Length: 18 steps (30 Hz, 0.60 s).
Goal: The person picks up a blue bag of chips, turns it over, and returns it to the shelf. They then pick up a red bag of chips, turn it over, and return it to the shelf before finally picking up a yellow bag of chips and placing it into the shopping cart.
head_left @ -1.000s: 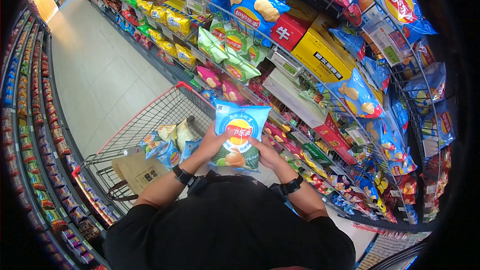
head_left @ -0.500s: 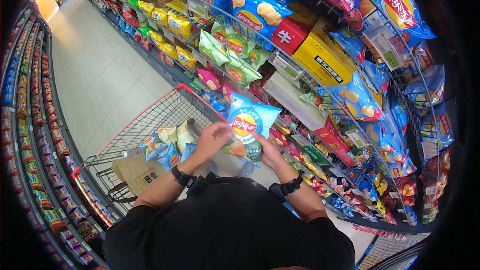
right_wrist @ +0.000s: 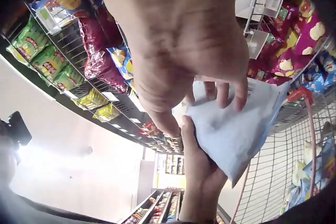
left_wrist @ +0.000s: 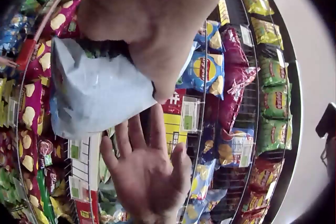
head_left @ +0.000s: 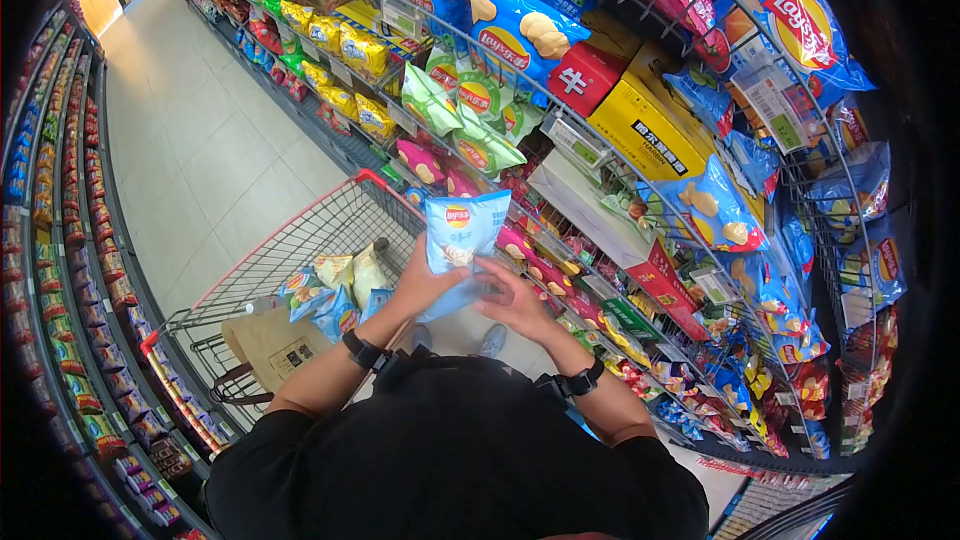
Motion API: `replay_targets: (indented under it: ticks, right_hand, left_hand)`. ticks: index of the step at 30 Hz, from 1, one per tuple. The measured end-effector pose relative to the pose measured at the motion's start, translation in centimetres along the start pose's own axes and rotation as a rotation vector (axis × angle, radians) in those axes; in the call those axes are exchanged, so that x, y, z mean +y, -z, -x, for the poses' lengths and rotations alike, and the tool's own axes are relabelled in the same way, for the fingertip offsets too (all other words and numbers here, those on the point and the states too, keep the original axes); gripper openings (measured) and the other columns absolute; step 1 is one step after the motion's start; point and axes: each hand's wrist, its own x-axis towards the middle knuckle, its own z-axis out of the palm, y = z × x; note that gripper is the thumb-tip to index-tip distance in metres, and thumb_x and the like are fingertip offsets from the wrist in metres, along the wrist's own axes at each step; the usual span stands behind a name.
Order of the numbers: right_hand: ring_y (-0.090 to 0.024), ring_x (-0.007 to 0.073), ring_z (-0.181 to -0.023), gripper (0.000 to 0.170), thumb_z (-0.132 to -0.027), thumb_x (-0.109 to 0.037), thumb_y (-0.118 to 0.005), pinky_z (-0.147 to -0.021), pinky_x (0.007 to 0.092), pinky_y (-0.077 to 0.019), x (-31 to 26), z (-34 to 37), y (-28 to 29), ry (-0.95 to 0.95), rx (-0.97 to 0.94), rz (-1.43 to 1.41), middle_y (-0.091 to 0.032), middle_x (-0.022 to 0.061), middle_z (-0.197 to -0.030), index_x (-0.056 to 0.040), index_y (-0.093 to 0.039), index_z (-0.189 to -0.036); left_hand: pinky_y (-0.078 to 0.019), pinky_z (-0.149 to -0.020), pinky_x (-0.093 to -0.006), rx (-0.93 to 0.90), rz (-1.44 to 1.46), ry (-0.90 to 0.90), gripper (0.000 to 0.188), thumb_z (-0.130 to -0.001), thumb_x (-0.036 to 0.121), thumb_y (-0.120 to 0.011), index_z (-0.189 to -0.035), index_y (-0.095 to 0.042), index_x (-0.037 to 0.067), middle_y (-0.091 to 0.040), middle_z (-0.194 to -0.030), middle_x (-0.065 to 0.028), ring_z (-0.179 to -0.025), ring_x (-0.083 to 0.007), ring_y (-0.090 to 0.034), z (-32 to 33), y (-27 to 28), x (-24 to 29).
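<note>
In the head view a pale blue Lay's chip bag (head_left: 466, 223) stands upright before the chest, its small-logo face towards the head camera. My left hand (head_left: 424, 282) grips its left side, thumb across the front. Beside the bag's lower right edge is my right hand (head_left: 520, 302), fingers spread and loosely bent. The left wrist view shows the right palm (left_wrist: 149, 176) open below the bag. From the right wrist, the right fingers overlap the bag's near edge, while the left thumb lies along its lower side.
A wire shopping cart (head_left: 290, 210) with a red handle stands to the left, holding several chip bags (head_left: 338, 312) and a brown paper bag (head_left: 280, 348). Snack shelves (head_left: 640, 230) rise close on the right; another shelf row (head_left: 75, 290) runs along the left. Tiled floor (head_left: 190, 120) stretches between.
Both hands held the bag at first; then the left came off while the right tilted it. Now it is turned to its other face, held by the left, with the right loosened.
</note>
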Motion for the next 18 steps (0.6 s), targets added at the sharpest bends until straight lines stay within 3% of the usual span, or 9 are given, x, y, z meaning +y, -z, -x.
replay_targets:
  ticks: [2, 6, 9, 11, 18]
  right_hand:
    - [-0.046, 0.0218, -0.123, 0.065, -0.080, -0.008, -0.073, -0.099, 0.0379, -0.0439, 0.9, -0.5, 0.9, 0.013, 0.117, -0.049, -0.045, 0.0106, -0.134, -0.0032, -0.041, -0.136]
    - [-0.053, 0.0190, -0.114, 0.058, -0.081, -0.011, -0.073, -0.095, 0.0364, -0.0465, 1.0, -1.1, 1.1, 0.173, 0.455, -0.060, -0.053, 0.0107, -0.125, 0.0010, -0.044, -0.129]
    - [-0.056, 0.0173, -0.107, 0.058, -0.082, -0.014, -0.073, -0.091, 0.0342, -0.0475, 1.5, -0.4, 2.1, 0.030, 0.296, -0.154, -0.058, 0.0097, -0.117, 0.0018, -0.042, -0.129]
    - [-0.056, 0.0169, -0.108, 0.054, -0.084, -0.021, -0.073, -0.093, 0.0336, -0.0450, 1.5, -0.2, 2.1, 0.027, 0.286, -0.182, -0.059, 0.0085, -0.119, 0.0006, -0.048, -0.127]
    - [-0.057, 0.0172, -0.106, 0.053, -0.084, -0.021, -0.073, -0.093, 0.0336, -0.0454, 0.9, 0.2, 1.7, 0.011, 0.292, -0.190, -0.060, 0.0092, -0.116, 0.0013, -0.048, -0.126]
  left_hand:
    - [-0.0459, -0.093, -0.0347, 0.018, 0.023, 0.080, 0.061, -0.079, 0.012, -0.073, -0.130, -0.041, 0.001, -0.059, -0.117, -0.0114, -0.108, -0.0193, -0.057, -0.3, 0.5, 0.3]
    - [-0.0461, -0.093, -0.0347, -0.144, 0.177, 0.170, 0.059, -0.080, 0.011, -0.071, -0.130, -0.042, 0.000, -0.060, -0.117, -0.0103, -0.107, -0.0184, -0.057, 0.0, 1.0, 0.8]
    - [-0.0455, -0.094, -0.0344, -0.299, 0.253, 0.234, 0.062, -0.081, 0.011, -0.071, -0.133, -0.040, 0.000, -0.059, -0.119, -0.0099, -0.108, -0.0182, -0.057, 0.6, 0.9, 0.9]
    - [-0.0450, -0.094, -0.0342, -0.354, 0.273, 0.247, 0.063, -0.081, 0.013, -0.071, -0.134, -0.040, 0.000, -0.058, -0.120, -0.0096, -0.109, -0.0183, -0.056, 0.9, 0.7, 1.3]
    - [-0.0446, -0.095, -0.0336, -0.355, 0.200, 0.218, 0.060, -0.082, 0.014, -0.071, -0.132, -0.041, 0.000, -0.058, -0.119, -0.0095, -0.109, -0.0179, -0.056, 1.2, 0.7, 1.4]
